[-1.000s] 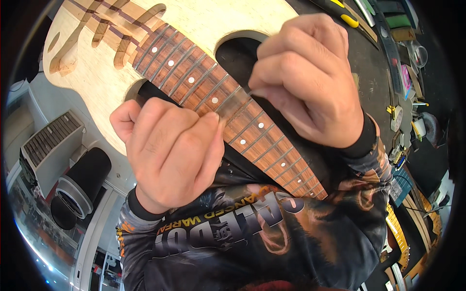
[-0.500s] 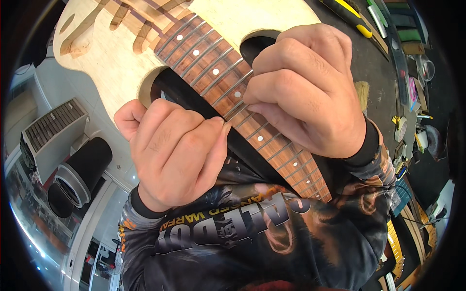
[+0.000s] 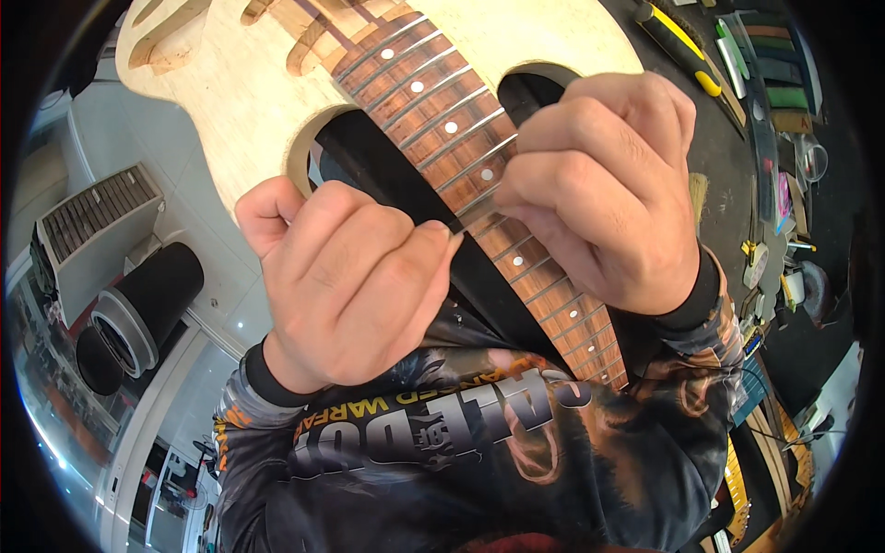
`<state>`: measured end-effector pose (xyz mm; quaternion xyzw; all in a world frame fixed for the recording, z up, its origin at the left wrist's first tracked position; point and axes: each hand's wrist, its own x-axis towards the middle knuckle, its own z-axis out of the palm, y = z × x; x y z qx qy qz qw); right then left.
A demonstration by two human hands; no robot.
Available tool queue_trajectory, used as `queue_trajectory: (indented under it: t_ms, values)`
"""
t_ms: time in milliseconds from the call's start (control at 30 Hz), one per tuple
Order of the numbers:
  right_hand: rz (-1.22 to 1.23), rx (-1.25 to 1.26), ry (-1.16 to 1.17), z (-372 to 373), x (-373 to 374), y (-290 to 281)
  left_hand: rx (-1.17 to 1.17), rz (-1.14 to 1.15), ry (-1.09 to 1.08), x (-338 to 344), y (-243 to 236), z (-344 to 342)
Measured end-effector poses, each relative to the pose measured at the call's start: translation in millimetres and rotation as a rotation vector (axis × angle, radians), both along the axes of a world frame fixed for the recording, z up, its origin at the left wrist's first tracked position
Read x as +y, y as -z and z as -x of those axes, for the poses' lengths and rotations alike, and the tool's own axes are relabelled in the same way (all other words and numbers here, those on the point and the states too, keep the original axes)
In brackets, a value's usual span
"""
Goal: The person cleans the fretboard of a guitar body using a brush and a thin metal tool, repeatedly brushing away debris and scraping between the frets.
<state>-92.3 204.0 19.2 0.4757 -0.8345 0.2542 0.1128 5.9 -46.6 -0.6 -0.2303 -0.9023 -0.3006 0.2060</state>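
Note:
An unfinished pale wooden electric guitar body lies in front of me, with a brown fretted neck slanting down toward my chest. White dot inlays and metal frets run along the fingerboard. My left hand is closed in a pinch at the neck's left edge. Across the fingerboard, my right hand is pinched too, its curled fingers covering part of the frets. Between both sets of fingertips a thin, brownish, see-through-looking strip spans the fingerboard; its exact kind is unclear.
A dark bench at the right carries a yellow-and-black tool, a brush and assorted small tools. On the left stand a black cylinder and a grey slatted box. Another guitar neck shows at lower right.
The guitar and both hands appear shifted rightward and slightly lower in the picture, and the background has shifted as well. Both hands keep their pinch over the fingerboard.

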Motion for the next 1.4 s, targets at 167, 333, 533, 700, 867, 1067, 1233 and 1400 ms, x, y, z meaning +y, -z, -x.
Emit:
queue_trajectory:
  t_ms: [167,333,533,700,867,1067,1233,1400]
  values:
    - [-0.033,-0.047,-0.025,-3.8,2.3,-7.2,-0.056,-0.02,0.04,-2.0,-5.0,-1.3]
    - [-0.024,0.016,-0.025,0.7,-0.2,-0.4,-0.014,-0.022,0.013,-4.6,-0.7,-0.9]
    - [-0.065,-0.067,-0.057,-2.2,-1.3,-9.8,-0.075,-0.067,0.055,-4.8,-4.4,-4.6]
    - [-0.042,-0.004,-0.034,0.6,-4.0,-3.8,-0.026,-0.064,0.028,-6.0,4.7,-5.1]
    - [-0.046,-0.088,-0.053,-5.0,-1.3,-9.2,-0.097,-0.067,0.063,-7.2,-3.8,-6.6]
    - [-0.015,0.001,-0.037,1.3,-6.5,-4.1,-0.051,-0.062,0.033,-8.1,1.7,-5.7]
    - [-0.073,-0.13,-0.073,-4.7,2.3,-19.5,-0.107,-0.079,0.069,-4.6,-7.3,-9.1]
    - [-0.045,-0.111,-0.015,17.5,16.8,-25.7,-0.033,-0.113,0.051,2.5,-5.0,11.8]
